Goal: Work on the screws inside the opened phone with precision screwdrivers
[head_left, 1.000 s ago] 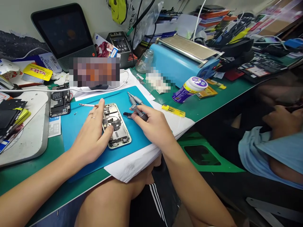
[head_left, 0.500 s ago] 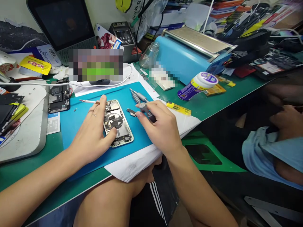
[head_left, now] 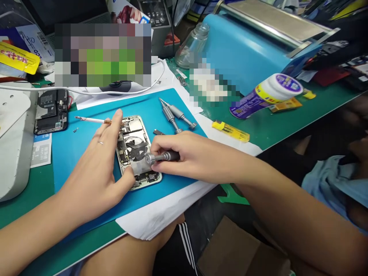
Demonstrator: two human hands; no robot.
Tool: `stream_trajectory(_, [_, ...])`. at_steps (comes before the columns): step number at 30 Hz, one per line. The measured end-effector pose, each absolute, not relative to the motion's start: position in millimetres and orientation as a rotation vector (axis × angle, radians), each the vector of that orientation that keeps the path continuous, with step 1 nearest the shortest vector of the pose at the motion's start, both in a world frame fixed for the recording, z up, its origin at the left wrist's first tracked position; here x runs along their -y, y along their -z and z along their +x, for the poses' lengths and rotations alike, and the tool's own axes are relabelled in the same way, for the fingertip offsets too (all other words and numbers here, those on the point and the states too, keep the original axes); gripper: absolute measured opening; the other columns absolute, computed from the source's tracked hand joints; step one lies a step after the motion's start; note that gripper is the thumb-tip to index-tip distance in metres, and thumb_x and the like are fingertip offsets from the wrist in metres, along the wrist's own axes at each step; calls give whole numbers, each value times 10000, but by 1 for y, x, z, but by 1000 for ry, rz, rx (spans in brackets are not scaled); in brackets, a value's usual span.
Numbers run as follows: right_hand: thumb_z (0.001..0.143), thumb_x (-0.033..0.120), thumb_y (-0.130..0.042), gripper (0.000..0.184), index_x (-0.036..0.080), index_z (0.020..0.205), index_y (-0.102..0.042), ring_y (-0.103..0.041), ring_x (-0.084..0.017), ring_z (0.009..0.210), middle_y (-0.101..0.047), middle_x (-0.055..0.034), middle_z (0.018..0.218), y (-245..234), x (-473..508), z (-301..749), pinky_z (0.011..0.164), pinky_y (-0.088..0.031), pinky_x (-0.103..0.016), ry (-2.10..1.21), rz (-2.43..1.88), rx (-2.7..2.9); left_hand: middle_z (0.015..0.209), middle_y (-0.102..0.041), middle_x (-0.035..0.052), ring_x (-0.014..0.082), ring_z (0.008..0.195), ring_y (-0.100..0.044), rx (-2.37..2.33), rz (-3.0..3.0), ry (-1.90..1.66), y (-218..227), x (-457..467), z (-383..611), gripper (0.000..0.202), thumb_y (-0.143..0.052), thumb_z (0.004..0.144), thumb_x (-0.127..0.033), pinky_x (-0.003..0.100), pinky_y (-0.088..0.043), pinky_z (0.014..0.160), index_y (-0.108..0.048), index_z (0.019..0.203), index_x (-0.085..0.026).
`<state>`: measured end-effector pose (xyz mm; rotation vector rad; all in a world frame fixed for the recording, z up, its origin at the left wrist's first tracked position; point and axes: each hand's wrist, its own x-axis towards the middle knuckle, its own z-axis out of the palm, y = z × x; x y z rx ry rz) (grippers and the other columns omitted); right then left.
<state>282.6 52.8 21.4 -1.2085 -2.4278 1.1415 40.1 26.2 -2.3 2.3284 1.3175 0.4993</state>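
Note:
An opened phone (head_left: 135, 149), its insides showing, lies on a blue work mat (head_left: 83, 149). My left hand (head_left: 97, 168) rests flat along the phone's left edge, fingers stretched out and thumb against its lower corner. My right hand (head_left: 184, 157) is closed round a grey screwdriver (head_left: 161, 157) that lies across the phone's lower half. Two more grey screwdrivers (head_left: 175, 113) lie on the mat beyond my right hand. A small dark part (head_left: 158, 132) sits beside the phone.
A thin white stick (head_left: 92, 120) lies by my left fingertips. Another opened device (head_left: 51, 111) sits at the left. A yellow tool (head_left: 230, 131), a toppled white-and-purple bottle (head_left: 267, 96), a glass jar (head_left: 191, 46) and a blue machine (head_left: 253, 50) stand behind. Another person's blue sleeve (head_left: 330, 180) is at right.
My right hand has brought the screwdriver leftwards from beside the phone onto its lower half. The camera has moved closer and lower. My left hand has stayed on the phone.

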Motion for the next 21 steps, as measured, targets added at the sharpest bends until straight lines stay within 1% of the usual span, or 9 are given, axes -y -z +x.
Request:
stream_trajectory(2, [909, 202, -680, 145, 230, 809, -579, -533, -135, 646, -614, 62, 694, -20, -53, 284, 663, -329, -264, -1213, -1210, 2405, 1748, -155, 15, 411, 1567, -266, -1320, 2325, -501, 2, -25, 40, 936, -569, 947, -402, 591, -312, 1271, 3, 1682, -301])
stream_trajectory(4, [893, 210, -703, 181, 230, 784, -560, -523, -132, 631, -597, 71, 670, -20, -53, 285, 651, -326, -264, -1270, -1243, 2390, 1750, -140, -7, 405, 1571, -262, -1323, 2321, -497, 2, -24, 39, 925, -561, 960, -408, 583, -311, 1276, 12, 1681, -319])
stream_trajectory(8, [856, 246, -766, 271, 229, 734, -524, -500, -127, 607, -549, 88, 603, -21, -56, 282, 636, -316, -259, -1294, -1316, 2390, 1752, -129, -23, 411, 1578, -239, -1308, 2329, -525, 3, -24, 39, 891, -544, 980, -401, 602, -293, 1278, 3, 1680, -342])
stream_trajectory(11, [842, 235, -789, 293, 228, 711, -527, -480, -123, 594, -534, 87, 584, -23, -57, 280, 608, -302, -254, -1264, -1336, 2394, 1747, -156, -20, 411, 1574, -250, -1308, 2324, -562, 4, -23, 40, 866, -532, 980, -371, 614, -285, 1279, -27, 1684, -336])
stream_trajectory(15, [840, 196, -782, 298, 223, 696, -524, -479, -118, 574, -550, 73, 610, -26, -54, 276, 549, -273, -254, -1281, -1368, 2397, 1749, -135, -24, 372, 1590, -230, -1320, 2339, -535, 3, -22, 40, 864, -513, 990, -346, 589, -309, 1281, 2, 1684, -338])
stream_trajectory(21, [847, 185, -765, 317, 220, 678, -500, -488, -124, 575, -563, 59, 627, -32, -52, 272, 542, -282, -253, -1275, -1382, 2422, 1747, -157, 18, 330, 1594, -235, -1324, 2379, -546, 2, -21, 38, 813, -468, 1027, -342, 551, -329, 1280, 7, 1685, -295])
